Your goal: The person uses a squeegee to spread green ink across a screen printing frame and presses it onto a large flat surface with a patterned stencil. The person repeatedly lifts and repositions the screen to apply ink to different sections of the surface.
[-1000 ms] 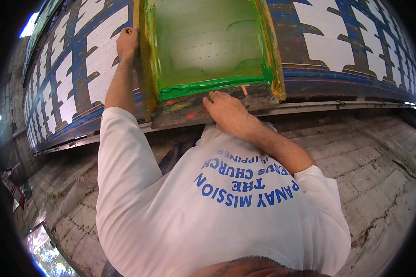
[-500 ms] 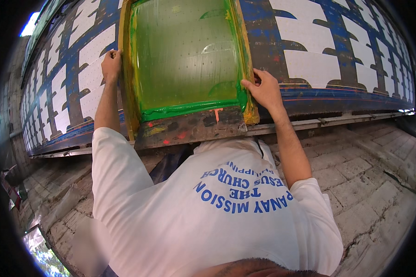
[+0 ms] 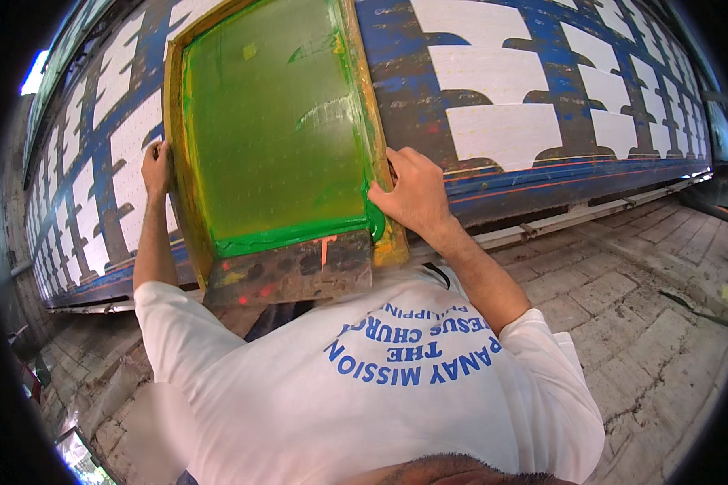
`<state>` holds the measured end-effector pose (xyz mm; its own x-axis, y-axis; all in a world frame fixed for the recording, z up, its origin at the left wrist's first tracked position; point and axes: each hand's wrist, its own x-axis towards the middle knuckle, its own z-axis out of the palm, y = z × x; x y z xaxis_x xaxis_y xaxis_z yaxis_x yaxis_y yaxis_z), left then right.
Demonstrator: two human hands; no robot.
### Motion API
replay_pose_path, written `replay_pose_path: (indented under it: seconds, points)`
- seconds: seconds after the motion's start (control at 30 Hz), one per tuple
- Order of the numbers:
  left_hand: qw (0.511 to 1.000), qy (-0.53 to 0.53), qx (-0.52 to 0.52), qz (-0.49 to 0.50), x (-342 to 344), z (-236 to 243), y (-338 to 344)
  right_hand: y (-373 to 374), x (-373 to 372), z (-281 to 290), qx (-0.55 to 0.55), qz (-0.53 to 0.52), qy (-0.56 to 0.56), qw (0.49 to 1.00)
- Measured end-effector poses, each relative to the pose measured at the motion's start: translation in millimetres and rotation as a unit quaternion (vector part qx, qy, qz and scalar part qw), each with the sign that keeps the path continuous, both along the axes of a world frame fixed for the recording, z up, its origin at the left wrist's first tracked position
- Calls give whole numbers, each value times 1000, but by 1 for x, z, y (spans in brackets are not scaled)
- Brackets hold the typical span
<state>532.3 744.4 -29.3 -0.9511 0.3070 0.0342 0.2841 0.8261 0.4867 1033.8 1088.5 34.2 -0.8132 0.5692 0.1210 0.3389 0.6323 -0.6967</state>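
Observation:
A wooden-framed printing screen stands between my hands, its mesh see-through green. Thick green ink lies in a band along the near end of the mesh and up its right side. My left hand is closed on the frame's left rail, with its fingers partly hidden. On the right rail, my right hand grips with the thumb on top and the fingers at the outer side. A dark, paint-spotted board sits at the screen's near end, close to my shirt.
The long table has a dark and blue stained top. White cut fabric-like pieces lie on it in rows, left and right of the screen. A metal rail runs along its near edge, above a paved block floor.
The screen has come nearer to me and looks raised and slightly tilted, with its far rail now in view. Both hands moved with it and kept their hold. The whole view has shifted slightly.

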Motion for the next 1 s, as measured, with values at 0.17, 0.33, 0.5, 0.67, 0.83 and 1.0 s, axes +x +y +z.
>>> replay_pose_path:
  seconds: [0.17, 0.33, 0.5, 0.67, 0.83, 1.0]
  points:
    - [995, -3, 74, -70, 34, 27, 63, 73, 31, 3, 18, -30, 6, 999]
    - [988, -3, 123, -88, 108, 39, 181, 179, 104, -3, 15, -53, -21, 998]
    - [991, 34, 92, -85, 208, 36, 294, 273, 189, -16, 32, -64, -35, 997]
    - [995, 17, 82, -56, 280, 21, 362, 334, 252, -33, -9, -84, -57, 995]
    - [994, 39, 82, -58, 317, 12, 394, 368, 284, -39, 1, -74, -75, 994]
    - [996, 53, 68, -27, 327, 8, 403, 374, 291, -41, -59, -80, -92, 991]
